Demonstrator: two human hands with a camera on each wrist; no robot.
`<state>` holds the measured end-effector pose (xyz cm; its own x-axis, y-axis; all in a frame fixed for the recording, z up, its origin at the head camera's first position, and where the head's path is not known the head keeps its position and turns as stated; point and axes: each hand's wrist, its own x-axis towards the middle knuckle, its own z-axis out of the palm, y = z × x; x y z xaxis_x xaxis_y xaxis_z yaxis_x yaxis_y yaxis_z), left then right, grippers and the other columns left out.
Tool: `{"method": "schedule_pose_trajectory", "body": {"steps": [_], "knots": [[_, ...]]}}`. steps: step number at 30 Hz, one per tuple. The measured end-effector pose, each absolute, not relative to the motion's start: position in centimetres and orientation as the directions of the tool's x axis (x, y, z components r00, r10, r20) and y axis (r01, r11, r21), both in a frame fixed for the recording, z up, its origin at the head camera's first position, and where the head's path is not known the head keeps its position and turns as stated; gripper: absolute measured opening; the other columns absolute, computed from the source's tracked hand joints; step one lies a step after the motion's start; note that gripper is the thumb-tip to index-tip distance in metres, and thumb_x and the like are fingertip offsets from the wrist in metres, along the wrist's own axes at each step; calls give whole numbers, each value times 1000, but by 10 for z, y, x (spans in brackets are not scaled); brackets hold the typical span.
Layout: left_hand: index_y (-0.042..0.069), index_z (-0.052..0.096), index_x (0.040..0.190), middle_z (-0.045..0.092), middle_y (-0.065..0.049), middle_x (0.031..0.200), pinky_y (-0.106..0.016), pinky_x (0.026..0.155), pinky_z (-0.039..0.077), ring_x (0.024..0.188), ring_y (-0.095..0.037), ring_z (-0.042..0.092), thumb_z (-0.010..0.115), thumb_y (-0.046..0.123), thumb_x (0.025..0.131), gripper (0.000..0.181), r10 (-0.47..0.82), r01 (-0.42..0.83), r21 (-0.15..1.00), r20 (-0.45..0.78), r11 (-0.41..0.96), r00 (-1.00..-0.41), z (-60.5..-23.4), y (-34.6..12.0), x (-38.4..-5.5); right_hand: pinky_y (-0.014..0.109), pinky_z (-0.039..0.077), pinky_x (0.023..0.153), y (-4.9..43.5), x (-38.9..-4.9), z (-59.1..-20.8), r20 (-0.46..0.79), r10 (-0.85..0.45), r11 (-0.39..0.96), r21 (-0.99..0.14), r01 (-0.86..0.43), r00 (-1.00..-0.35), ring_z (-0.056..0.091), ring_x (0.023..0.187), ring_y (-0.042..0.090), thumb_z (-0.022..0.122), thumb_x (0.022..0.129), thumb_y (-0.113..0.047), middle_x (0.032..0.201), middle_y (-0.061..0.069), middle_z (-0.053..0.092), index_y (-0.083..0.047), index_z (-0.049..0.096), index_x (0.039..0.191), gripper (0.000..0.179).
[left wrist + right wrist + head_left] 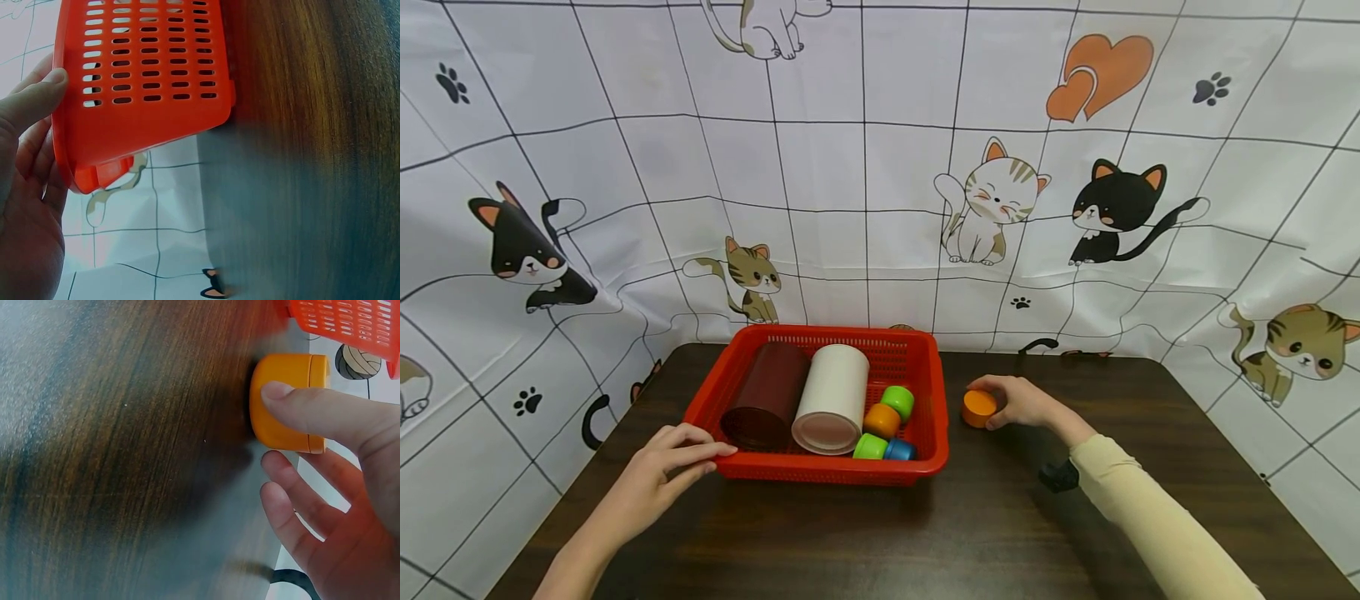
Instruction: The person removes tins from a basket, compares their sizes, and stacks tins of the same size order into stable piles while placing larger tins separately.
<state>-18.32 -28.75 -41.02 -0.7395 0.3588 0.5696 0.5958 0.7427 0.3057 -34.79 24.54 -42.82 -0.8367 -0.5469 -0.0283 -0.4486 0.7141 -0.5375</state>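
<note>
With its thumb outside and fingers behind the rim, my left hand (pixel 664 467) grips the near left corner of a red plastic basket (pixel 147 125). To the basket's right, my right hand (pixel 1026 402) holds a small round orange jar (pixel 979 408) between thumb and fingers. A seam near the jar's top shows in the right wrist view, where the jar (pixel 281 403) appears at the tabletop. Inside the basket lie a dark brown cylinder (pixel 767 396) and a white cylinder (pixel 833 400). Beside them are green (pixel 898 402), orange (pixel 882 421) and blue (pixel 900 450) small round pieces.
The dark wooden table (pixel 820 542) carries the basket near its back edge. A white sheet (pixel 820 167) with cat drawings and grid lines hangs behind and at both sides. Below the right forearm is a small black object (pixel 1059 477), its kind unclear.
</note>
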Motion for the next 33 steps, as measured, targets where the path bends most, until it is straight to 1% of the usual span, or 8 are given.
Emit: {"method": "schedule_pose_trajectory", "body": {"steps": [5,12,17,24,28,33], "knots": [[31,75,109,61,16,102,-17,76,42,97,4,42,80,-1,74,48,358,597,311,569,740,-740,-410,-286,-183,57,44,103,247,-346,-426,-44,-545,716,-544,-438,-837,58,118,32,83,78,-12,136,16,60,-7,54,138,67],[32,75,109,61,17,102,-18,76,43,97,4,42,80,-1,74,48,356,593,310,567,743,-743,-409,-285,-184,58,41,107,247,-344,-420,-56,-550,696,-582,-420,-833,55,126,37,83,79,-14,141,18,56,-4,49,142,72],[31,76,108,61,16,102,-16,78,42,98,4,43,80,-1,74,48,361,599,306,571,740,-737,-410,-285,-184,57,42,106,249,-345,-413,-76,-559,692,-591,-414,-826,54,128,38,82,80,-14,143,18,55,-5,47,143,73],[31,76,108,61,16,101,-16,77,41,98,4,43,81,-1,73,48,365,603,289,581,743,-728,-411,-287,-184,60,40,107,245,-349,-393,-86,-563,688,-600,-409,-822,49,132,45,80,81,-12,145,20,51,-12,47,144,72],[31,76,107,61,16,101,-16,77,42,98,4,43,81,-1,72,48,362,600,289,581,746,-729,-411,-288,-184,60,40,106,237,-353,-378,-75,-568,695,-578,-428,-820,47,131,47,79,82,-13,145,21,50,-12,47,145,71],[32,75,108,61,17,102,-15,78,40,98,4,42,80,-1,73,49,362,604,301,579,738,-730,-411,-288,-184,61,41,105,227,-357,-357,-70,-577,705,-545,-453,-814,46,132,46,78,84,-16,151,19,45,-10,43,148,73]]}}
